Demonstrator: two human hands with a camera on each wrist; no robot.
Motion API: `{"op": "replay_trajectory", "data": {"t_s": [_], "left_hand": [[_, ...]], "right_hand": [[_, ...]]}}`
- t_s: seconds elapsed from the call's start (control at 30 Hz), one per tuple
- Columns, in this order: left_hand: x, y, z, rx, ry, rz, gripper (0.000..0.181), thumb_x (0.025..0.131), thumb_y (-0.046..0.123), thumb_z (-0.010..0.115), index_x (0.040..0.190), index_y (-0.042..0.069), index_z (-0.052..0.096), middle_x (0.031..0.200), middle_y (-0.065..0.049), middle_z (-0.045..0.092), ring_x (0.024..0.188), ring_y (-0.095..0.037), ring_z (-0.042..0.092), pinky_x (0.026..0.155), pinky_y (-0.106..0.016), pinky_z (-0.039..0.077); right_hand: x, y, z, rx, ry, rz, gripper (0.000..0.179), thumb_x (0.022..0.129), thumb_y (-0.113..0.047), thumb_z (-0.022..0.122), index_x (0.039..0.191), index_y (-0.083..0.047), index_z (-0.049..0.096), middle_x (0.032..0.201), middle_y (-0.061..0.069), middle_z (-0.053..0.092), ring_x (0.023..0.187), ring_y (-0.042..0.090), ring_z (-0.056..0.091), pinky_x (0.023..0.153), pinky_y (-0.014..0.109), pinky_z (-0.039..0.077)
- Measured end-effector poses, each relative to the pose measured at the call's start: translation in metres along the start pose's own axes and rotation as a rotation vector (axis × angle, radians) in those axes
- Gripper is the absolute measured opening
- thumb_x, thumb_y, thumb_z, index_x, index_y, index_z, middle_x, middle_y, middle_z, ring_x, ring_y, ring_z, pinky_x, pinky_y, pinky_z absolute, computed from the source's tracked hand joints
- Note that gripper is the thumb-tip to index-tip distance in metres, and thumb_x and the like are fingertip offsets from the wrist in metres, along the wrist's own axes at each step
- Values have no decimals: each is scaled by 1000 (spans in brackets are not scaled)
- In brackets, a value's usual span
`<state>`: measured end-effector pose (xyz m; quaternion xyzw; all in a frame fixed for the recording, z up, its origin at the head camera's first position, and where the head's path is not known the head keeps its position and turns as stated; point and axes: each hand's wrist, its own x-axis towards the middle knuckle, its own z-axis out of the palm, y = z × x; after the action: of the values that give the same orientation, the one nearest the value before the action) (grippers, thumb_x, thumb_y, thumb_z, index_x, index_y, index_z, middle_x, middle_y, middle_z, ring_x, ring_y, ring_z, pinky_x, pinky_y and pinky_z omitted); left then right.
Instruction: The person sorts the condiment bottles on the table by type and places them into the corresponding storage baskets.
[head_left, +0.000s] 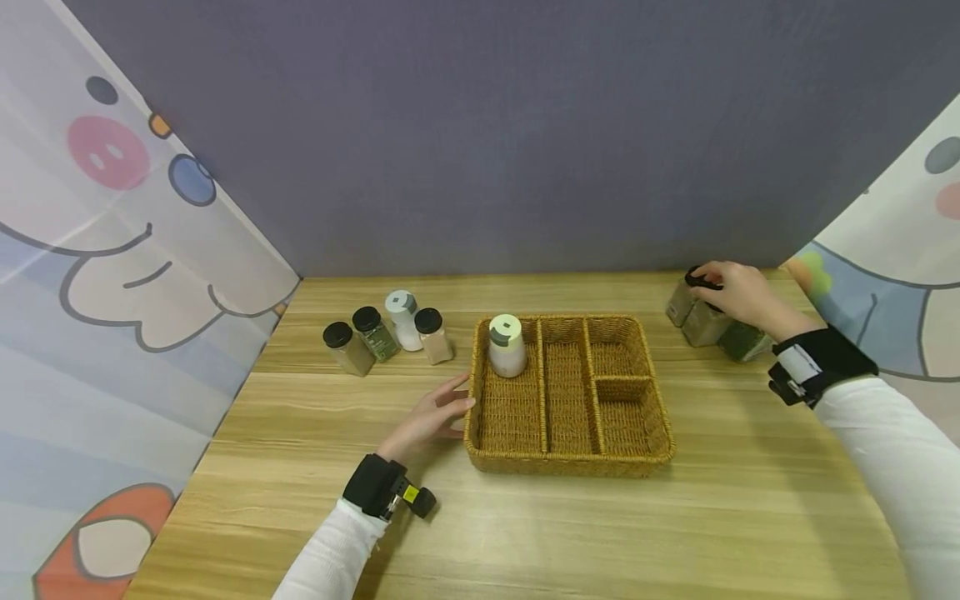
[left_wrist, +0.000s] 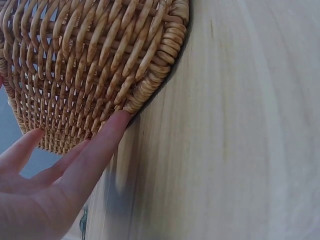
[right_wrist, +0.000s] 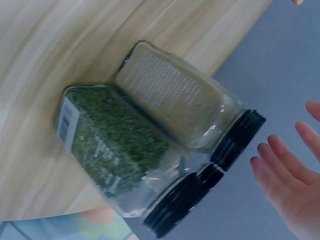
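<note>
My left hand (head_left: 431,417) is at the left wall of a woven wicker basket (head_left: 570,465), its straight, spread fingertips against the weave in the left wrist view. In the basket's left compartment a white shaker bottle (head_left: 507,350) with a grey-marked top stands upright. At the right, my right hand (head_left: 731,292) reaches over a group of spice jars, its fingers extended around the black lids. Among them are a tan spice jar (right_wrist: 172,95) and a green herb jar (right_wrist: 110,142), side by side; another tan jar (head_left: 679,303) stands at their left.
Left of the basket stand a brown spice jar (head_left: 352,357), a green herb jar (head_left: 380,342), a second white shaker bottle (head_left: 407,325) and a pale spice jar (head_left: 437,346). A grey wall (head_left: 480,167) rises behind the wooden table (head_left: 525,542), with cartoon-printed cloth at both sides.
</note>
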<state>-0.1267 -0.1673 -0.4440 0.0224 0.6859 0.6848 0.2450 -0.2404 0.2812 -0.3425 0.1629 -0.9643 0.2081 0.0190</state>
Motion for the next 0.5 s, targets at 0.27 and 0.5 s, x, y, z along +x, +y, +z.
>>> {"op": "replay_trajectory", "data": {"t_s": [0.27, 0.5], "left_hand": [[0, -1, 0, 7, 4, -3, 70, 85, 25, 58, 142, 13, 19, 135, -27, 30, 121, -40, 35, 83, -47, 47], [-1, 2, 1, 9, -2, -8, 66, 87, 19, 55, 142, 12, 19, 136, -28, 28, 121, -40, 33, 84, -48, 47]], "right_hand": [[-2, 9, 0, -17, -16, 25, 36, 88, -14, 52, 110, 13, 50, 102, 37, 48, 92, 47, 46, 73, 55, 41], [-4, 14, 0, -30, -34, 31, 36, 89, -14, 51, 112, 13, 49, 103, 38, 47, 93, 48, 46, 73, 56, 40]]}}
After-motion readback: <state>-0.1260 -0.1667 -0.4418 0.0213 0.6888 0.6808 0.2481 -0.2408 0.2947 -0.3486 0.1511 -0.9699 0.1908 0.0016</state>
